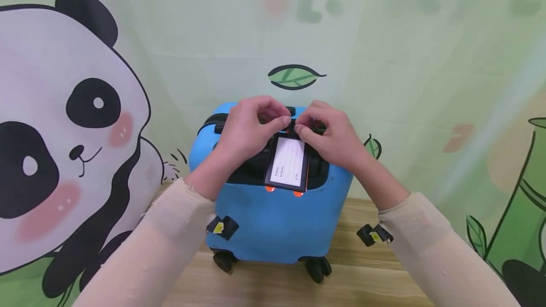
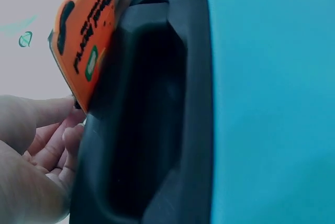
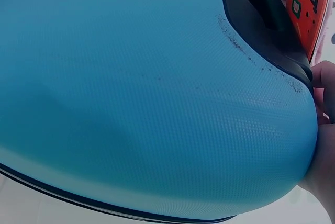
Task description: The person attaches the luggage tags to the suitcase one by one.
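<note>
A blue suitcase (image 1: 277, 221) stands upright, with a black recessed handle area (image 2: 196, 103) on its top. Over that recess lies a luggage tag (image 1: 287, 162), its white card with printed lines facing up in a black frame. Its orange back (image 2: 91, 35) with dark lettering shows in the left wrist view. At the tag's far end, my left hand (image 1: 251, 127) pinches the short dark strap between thumb and fingertips. My right hand (image 1: 330, 131) pinches the strap from the other side, fingertips close to the left ones. The fastening itself is mostly hidden by the fingers.
The suitcase rests on black wheels (image 1: 315, 269) on a wood-grain surface (image 1: 264, 288). Right behind it hangs a pale green cloth backdrop (image 1: 213, 27) printed with a panda (image 1: 55, 84) and leaves.
</note>
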A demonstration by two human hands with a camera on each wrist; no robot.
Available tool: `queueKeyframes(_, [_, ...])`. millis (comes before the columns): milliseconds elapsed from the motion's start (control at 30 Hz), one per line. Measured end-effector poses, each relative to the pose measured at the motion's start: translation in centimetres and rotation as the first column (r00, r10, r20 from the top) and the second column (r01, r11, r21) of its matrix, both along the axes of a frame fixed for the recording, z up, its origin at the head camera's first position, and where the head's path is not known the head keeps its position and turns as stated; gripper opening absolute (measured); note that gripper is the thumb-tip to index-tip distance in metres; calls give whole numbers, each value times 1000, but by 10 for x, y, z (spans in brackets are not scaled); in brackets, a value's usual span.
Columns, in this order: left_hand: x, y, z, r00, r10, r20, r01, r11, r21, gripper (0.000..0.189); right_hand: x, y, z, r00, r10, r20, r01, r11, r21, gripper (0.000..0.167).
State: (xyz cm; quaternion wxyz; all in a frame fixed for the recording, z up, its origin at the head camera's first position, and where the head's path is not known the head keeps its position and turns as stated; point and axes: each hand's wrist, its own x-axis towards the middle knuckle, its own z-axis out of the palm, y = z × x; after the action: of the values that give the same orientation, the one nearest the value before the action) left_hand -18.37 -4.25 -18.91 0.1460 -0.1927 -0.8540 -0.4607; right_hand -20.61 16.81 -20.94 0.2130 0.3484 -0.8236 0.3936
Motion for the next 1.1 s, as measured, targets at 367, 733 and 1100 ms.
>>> queueKeyframes(367, [1,-3,-3,999,6,34,-6,1000,1,24,2,0,0,1000,9,15,-9,1000,-9,10])
queueKeyframes(733, [1,3,-6,997,22,-71,-25,999,-43,19,2,-2,0,1000,-2,7,2,1000,4,10])
queueKeyframes(1100, [1,5,-13,982,24,-187,-40,996,-81,17,2,-2,0,1000,-2,-5,2,1000,-7,11])
